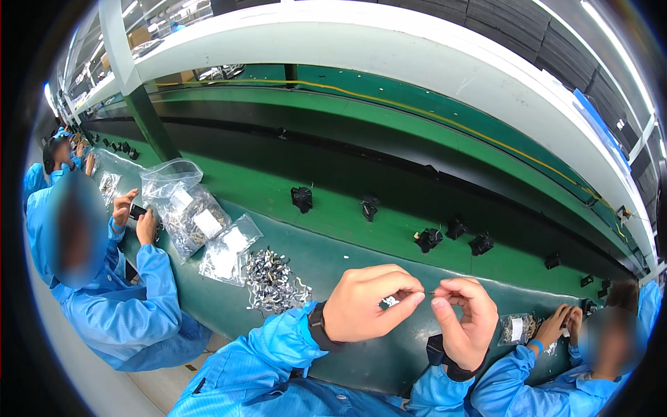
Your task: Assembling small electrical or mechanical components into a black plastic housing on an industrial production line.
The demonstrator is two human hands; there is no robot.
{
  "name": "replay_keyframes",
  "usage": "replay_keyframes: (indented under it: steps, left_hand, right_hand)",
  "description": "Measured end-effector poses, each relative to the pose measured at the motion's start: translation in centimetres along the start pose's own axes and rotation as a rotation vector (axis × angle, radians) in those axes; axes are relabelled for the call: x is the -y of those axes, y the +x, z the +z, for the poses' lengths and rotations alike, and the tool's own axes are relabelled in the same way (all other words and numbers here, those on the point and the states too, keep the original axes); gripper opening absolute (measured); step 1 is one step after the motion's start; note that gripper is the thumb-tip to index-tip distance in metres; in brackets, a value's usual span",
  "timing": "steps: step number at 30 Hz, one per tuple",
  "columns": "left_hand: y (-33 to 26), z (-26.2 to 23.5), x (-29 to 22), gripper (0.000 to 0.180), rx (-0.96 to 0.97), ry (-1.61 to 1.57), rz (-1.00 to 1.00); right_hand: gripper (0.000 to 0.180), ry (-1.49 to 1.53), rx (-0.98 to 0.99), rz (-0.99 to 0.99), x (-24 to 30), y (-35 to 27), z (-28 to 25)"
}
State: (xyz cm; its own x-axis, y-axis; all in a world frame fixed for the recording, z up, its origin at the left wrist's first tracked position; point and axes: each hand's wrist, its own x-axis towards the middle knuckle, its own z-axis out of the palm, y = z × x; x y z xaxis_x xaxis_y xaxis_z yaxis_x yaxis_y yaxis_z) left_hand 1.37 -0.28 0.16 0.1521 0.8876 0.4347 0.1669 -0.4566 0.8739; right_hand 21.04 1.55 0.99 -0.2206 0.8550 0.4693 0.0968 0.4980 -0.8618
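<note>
My left hand (369, 304) is closed in a pinch, thumb against forefinger, above the green table (379, 361). Facing it, my right hand (464, 316) pinches too, its fingertips a short gap from the left ones. A tiny dark sliver (430, 292) shows between the two sets of fingertips; it is too small to name. Left of my left hand lies a loose pile of small black, white and metallic parts (272, 279). Some small white pieces (390, 301) are partly visible behind my left fingers.
Clear plastic bags (186, 212) of parts and a smaller bag (226, 256) lie beyond the pile. Several black units (301, 199) sit on the green belt (333, 222) ahead. Co-workers in blue sit left (132, 306) and right (517, 382), with another parts bag (515, 331) at right.
</note>
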Motion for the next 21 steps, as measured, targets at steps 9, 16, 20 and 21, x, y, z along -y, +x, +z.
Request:
replay_keyframes:
  steps: [9,16,20,21]
  left_hand:
    - [-0.2,1.1,0.9,0.025,-0.293,0.477,0.469]
    - [-0.1,1.7,1.3,0.027,-0.325,0.561,0.515]
    - [-0.2,2.0,1.1,0.021,-0.346,0.488,0.475]
    - [-0.3,1.8,1.0,0.018,-0.294,0.410,0.426]
  right_hand:
    - [0.017,-0.144,-0.025,-0.085,0.0,0.0,1.1]
    - [0.014,-0.104,-0.096,-0.057,-0.3,0.1,1.5]
    - [0.010,-0.069,-0.172,0.030,-0.5,-0.3,1.0]
    - [0.010,-0.042,-0.188,0.062,-1.0,-0.4,0.8]
